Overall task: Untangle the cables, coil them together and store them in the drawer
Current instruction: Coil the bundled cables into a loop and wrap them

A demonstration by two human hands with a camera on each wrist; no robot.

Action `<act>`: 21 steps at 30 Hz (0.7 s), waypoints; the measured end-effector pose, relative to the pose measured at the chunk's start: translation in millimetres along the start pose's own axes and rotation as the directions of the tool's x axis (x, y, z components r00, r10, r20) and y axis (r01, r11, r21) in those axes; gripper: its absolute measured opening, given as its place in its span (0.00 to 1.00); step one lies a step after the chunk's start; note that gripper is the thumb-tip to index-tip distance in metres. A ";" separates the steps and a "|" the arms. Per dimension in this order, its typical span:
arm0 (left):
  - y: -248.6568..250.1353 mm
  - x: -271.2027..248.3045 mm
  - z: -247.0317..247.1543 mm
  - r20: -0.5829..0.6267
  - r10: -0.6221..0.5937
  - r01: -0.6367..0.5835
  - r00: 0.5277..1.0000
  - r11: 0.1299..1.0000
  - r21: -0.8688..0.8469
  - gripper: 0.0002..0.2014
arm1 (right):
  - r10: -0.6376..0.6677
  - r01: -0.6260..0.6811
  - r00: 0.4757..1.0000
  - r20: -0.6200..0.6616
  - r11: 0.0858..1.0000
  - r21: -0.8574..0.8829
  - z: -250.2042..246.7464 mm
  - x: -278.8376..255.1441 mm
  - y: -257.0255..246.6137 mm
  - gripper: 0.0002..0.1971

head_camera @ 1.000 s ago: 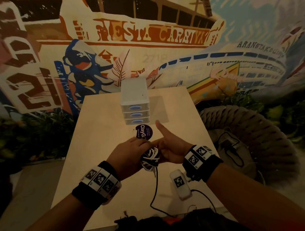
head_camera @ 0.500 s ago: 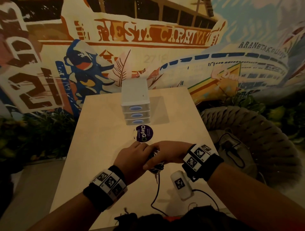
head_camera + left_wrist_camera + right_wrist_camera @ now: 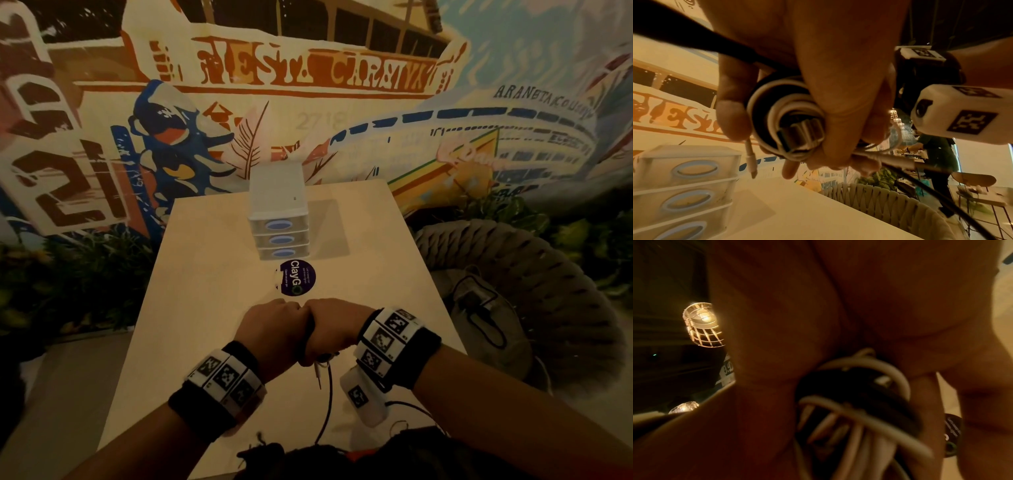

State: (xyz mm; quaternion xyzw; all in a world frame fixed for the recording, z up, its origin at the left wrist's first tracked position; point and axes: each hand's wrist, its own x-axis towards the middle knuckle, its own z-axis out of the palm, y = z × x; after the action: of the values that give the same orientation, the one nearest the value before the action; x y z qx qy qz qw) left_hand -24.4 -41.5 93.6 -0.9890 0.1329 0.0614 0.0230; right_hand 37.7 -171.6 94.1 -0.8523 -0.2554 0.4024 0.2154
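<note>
While the drawers [image 3: 278, 236] are sitting shut, you are clamping both hands, left [image 3: 274, 334] and right [image 3: 334, 329], around the coil [image 3: 785, 116] just before them; a black tail [image 3: 327, 404] is hanging loose, so winding and storing remain.

The drawer unit [image 3: 279, 212] stands on the far middle of the table [image 3: 191, 308], with a round sticker [image 3: 296, 277] lying just in front of it. Nearer the person, the left hand [image 3: 272, 334] and right hand [image 3: 334, 327] meet knuckle to knuckle above the table, the coiled cables [image 3: 781, 116] held between them (one loose cable end [image 3: 325, 401] trails down toward the near edge). A woven chair [image 3: 534, 308] sits to the right of the table.
</note>
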 end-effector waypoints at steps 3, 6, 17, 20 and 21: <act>-1.5 0.7 0.6 -0.006 -0.023 0.023 1.000 0.998 -0.057 0.08 | 0.010 -0.009 1.000 -0.009 1.000 0.030 2.2 2.5 4.4 0.08; -5.3 -1.2 4.0 -0.038 -0.030 0.024 0.999 0.987 -0.162 0.10 | -0.023 0.026 0.999 -0.027 0.996 0.088 0.6 -0.7 9.0 0.13; -35.8 -8.0 11.8 -0.062 -0.114 0.007 0.992 0.523 -0.853 0.48 | -0.055 0.092 0.994 -0.094 0.886 0.455 -18.3 -10.7 32.9 0.15; -30.7 -9.8 17.1 0.005 -0.088 0.035 0.996 0.345 -0.938 0.41 | -0.105 0.140 0.989 -0.100 0.867 0.479 -20.3 -15.0 30.5 0.11; -29.8 -9.8 18.8 0.013 -0.078 0.032 0.997 0.251 -0.967 0.38 | -0.120 0.160 0.986 -0.113 0.858 0.488 -19.8 -15.5 29.8 0.11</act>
State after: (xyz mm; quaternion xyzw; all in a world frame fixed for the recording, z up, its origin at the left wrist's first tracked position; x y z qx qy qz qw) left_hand -28.1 -9.1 77.1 -0.8017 0.0336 0.1105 -0.5865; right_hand 52.8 -207.3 97.4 -0.7627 -0.1965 0.4041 0.4652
